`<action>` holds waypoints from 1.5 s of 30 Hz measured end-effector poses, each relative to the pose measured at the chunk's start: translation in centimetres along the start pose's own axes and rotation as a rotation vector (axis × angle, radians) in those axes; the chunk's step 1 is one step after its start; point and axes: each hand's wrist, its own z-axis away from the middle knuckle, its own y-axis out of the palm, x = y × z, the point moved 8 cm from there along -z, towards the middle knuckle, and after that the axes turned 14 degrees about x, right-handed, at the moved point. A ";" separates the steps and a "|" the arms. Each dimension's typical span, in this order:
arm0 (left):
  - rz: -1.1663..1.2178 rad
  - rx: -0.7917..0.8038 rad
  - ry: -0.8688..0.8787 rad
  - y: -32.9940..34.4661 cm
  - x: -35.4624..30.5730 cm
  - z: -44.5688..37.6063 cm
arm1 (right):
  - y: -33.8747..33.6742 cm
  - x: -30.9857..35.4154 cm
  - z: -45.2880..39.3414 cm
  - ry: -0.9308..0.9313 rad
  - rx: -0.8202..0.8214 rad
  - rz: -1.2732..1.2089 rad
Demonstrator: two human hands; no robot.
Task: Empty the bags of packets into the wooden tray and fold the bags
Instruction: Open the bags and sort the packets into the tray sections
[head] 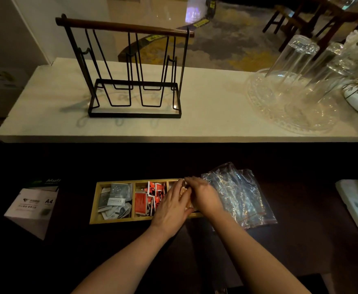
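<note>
Holding grey packets (114, 200) left and red packets (150, 198) centre, the wooden tray (93, 205) has both hands over its right compartment. Left hand (171, 209) lies flat; whether the right hand (203, 195) grips anything I cannot tell. Clear bags (241, 194) lie just right, touching it.

A pale stone counter (205, 115) fronts a glossy floor (152, 11), patterned carpet (237, 39) and, seemingly, dark wooden chairs (305, 20).

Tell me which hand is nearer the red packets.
Left. The left hand lies beside the red packets, partly over them; the right hand is farther right, by the bags.
</note>
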 end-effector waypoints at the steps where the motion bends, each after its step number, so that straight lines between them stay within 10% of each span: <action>1: -0.004 -0.003 0.005 0.1 0.0 0.0 | 0.2 -0.1 0.1 -0.016 -0.014 0.027; 25: -0.016 0.110 0.068 -0.3 -0.2 -1.3 | -0.1 -1.3 -0.3 0.071 -0.071 -0.189; 34: 0.017 -0.219 -0.190 -5.9 7.5 3.7 | -1.8 -0.5 2.3 0.073 -0.240 -0.096; 45: -0.170 0.037 -0.317 -0.8 18.3 9.7 | 3.8 2.9 1.0 0.083 0.062 0.291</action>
